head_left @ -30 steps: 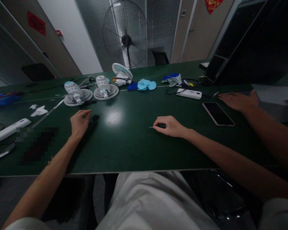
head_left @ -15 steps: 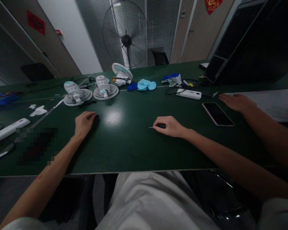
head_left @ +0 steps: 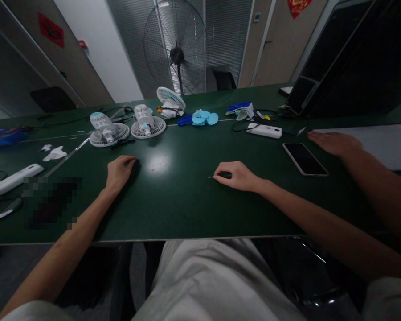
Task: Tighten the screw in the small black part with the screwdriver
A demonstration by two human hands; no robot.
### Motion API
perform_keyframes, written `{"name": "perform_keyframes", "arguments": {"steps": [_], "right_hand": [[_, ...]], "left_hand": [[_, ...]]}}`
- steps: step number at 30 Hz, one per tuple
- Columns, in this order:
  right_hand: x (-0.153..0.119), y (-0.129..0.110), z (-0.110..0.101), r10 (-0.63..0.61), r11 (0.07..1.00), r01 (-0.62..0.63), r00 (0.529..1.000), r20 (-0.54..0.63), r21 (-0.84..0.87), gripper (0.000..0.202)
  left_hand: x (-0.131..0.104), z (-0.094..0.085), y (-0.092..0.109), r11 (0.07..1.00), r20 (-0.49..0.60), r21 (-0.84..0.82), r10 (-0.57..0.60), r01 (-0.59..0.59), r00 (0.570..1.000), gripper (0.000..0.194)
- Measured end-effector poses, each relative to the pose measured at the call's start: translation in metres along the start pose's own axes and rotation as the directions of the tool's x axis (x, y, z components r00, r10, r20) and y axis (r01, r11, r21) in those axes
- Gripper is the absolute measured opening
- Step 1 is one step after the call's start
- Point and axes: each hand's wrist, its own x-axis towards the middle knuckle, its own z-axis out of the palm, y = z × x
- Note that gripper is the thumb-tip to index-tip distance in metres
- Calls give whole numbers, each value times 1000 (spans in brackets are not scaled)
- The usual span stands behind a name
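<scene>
Head view: the right hand (head_left: 239,175) rests on the tabletop (head_left: 173,200), its fingers closed around the black handle of a small tool (head_left: 225,175), so the thin metal shaft is left free and points towards the left hand (head_left: 118,171). That hand reaches the other way, its fingers drawn narrow at a small dark piece (head_left: 138,163) on the tabletop; whether they grip it or only touch it, I cannot tell. Two white fans (head_left: 148,128) lie with their cages down and motor housings up, probably because the broad cages sit steadily that way. Light-blue fan blades (head_left: 204,117) lie apart from the cages, beside a blue glove (head_left: 185,120). As for containers, something blue (head_left: 3,138) at the far left edge may be a bag or tray with coloured items in it, but blur hides what they are.
</scene>
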Motion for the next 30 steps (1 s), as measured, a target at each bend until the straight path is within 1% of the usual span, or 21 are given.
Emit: {"name": "perform_keyframes", "arguments": {"steps": [4, 7, 12, 15, 19, 24, 30], "right_hand": [[0, 0, -1, -7, 1000, 7, 1000, 6, 10, 18], [0, -1, -1, -7, 1000, 7, 1000, 10, 7, 19], [0, -2, -1, -1, 1000, 1, 1000, 8, -1, 18], [0, -2, 0, -1, 1000, 1, 1000, 4, -13, 18], [0, -2, -1, 0, 1000, 0, 1000, 9, -13, 19], [0, -2, -2, 6, 1000, -5, 1000, 23, -16, 20], [0, -2, -1, 5, 1000, -5, 1000, 16, -10, 19]], "left_hand": [[0, -1, 4, 1000, 32, -22, -4, 5, 999, 32], [0, -2, 5, 998, 36, -49, -24, 25, 999, 32], [2, 0, -2, 988, 46, -119, -95, 100, 994, 36], [3, 1, -8, 982, 85, -147, -111, 123, 990, 42], [4, -2, -12, 988, 146, -110, -92, 109, 985, 49], [6, -7, -14, 993, 189, -89, -60, 78, 980, 54], [7, -10, -14, 985, 234, -110, -102, 130, 967, 59]]}}
